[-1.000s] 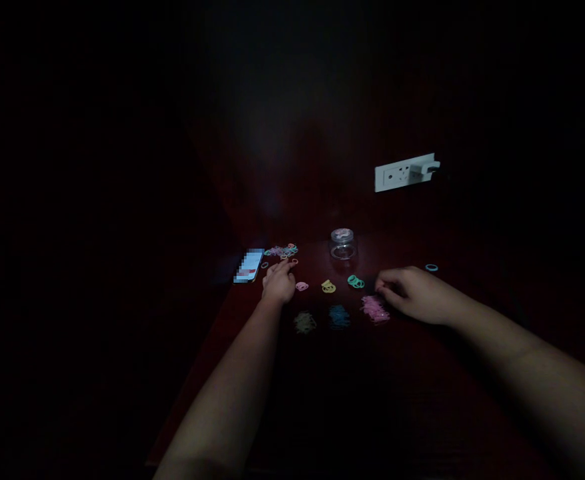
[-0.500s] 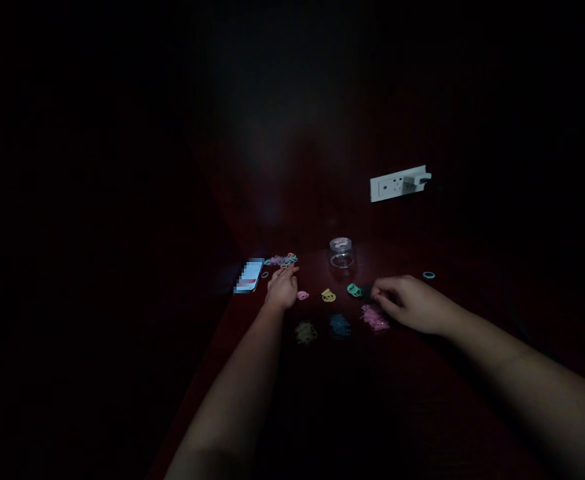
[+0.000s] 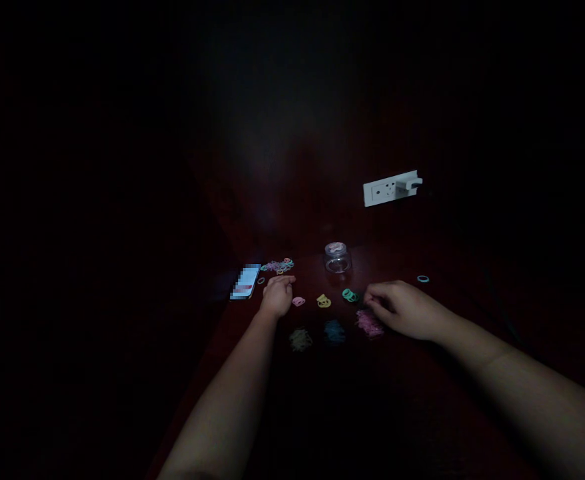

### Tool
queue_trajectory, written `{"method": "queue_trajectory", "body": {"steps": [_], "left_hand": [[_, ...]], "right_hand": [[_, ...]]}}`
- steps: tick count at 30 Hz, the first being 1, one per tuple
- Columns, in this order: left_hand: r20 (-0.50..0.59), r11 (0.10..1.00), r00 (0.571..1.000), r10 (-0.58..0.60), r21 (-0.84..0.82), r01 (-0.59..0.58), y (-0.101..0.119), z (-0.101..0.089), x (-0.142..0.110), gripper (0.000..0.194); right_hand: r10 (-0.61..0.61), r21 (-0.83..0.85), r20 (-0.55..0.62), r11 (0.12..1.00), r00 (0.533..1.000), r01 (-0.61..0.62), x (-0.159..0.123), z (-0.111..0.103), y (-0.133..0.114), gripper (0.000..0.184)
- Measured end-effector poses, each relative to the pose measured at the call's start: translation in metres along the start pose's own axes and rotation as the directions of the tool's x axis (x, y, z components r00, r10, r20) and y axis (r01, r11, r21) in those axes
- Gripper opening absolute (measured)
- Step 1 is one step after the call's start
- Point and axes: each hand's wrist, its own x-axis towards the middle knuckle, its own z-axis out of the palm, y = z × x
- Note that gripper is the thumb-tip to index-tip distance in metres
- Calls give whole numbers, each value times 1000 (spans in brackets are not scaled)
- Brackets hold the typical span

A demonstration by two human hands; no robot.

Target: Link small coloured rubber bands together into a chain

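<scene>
The scene is very dark. My left hand [image 3: 276,295] lies on a dark red table [image 3: 422,373] with its fingers curled, just below a mixed heap of small coloured rings [image 3: 277,266]. My right hand [image 3: 403,309] rests with fingers bent beside a pink pile of rings [image 3: 369,323]; whether it pinches anything is too dim to tell. Between the hands lie small pink [image 3: 298,301], yellow [image 3: 323,301] and green [image 3: 349,295] ring groups. Nearer me sit a pale pile [image 3: 300,339] and a blue pile [image 3: 333,330].
A small clear jar [image 3: 336,257] stands behind the rings. A lit phone [image 3: 245,282] lies at the table's left edge. A single blue ring [image 3: 423,279] lies far right. A white wall socket with a plug in it [image 3: 391,188] is on the back wall.
My left hand has drawn its fingers back from the mixed heap and curled them. The right hand stays by the pink pile. The view has shifted slightly.
</scene>
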Motion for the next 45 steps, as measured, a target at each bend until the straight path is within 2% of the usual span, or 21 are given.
{"method": "queue_trajectory", "body": {"steps": [5,9,12,13,15,17,18,22,28,34,39,45], "left_hand": [[-99,984,995,18,-174,-35,6,-9,-5,30],[-170,939,985,-2,-338,-57,31,-15,-22,24],[-117,883,993,-13,-467,-43,62,-13,-42,23],[-65,804,997,-42,-595,-5,74,-12,-50,23],[5,665,998,-56,-746,41,97,-9,-65,26],[46,589,998,-31,-806,55,115,-7,-77,26],[68,580,998,-16,-812,65,122,-7,-82,26],[105,630,993,49,-775,51,134,-5,-89,22],[88,715,994,64,-699,16,128,-3,-86,18],[5,791,972,233,-583,-187,129,-3,-91,13],[-36,782,954,297,-565,-264,128,-1,-93,11],[-16,745,956,294,-622,-239,128,-1,-94,13]], "right_hand": [[-9,0,-1,1000,1000,9,0,0,-2,14],[-21,0,-36,1000,999,21,0,0,-6,13],[-14,16,-73,1000,997,15,0,2,-10,12],[-15,27,-85,999,996,17,0,3,-12,11],[-36,51,-122,998,992,43,0,6,-14,9],[-82,78,-161,992,983,96,0,9,-17,10],[-107,92,-178,988,978,125,0,10,-18,10],[-150,145,-208,972,966,183,0,13,-19,10],[-153,144,-186,973,971,181,-2,16,-15,10],[-191,154,-170,964,967,217,-1,15,-15,7],[-172,167,-192,964,966,205,0,15,-17,8],[-168,166,-198,965,966,202,0,15,-17,8]]}}
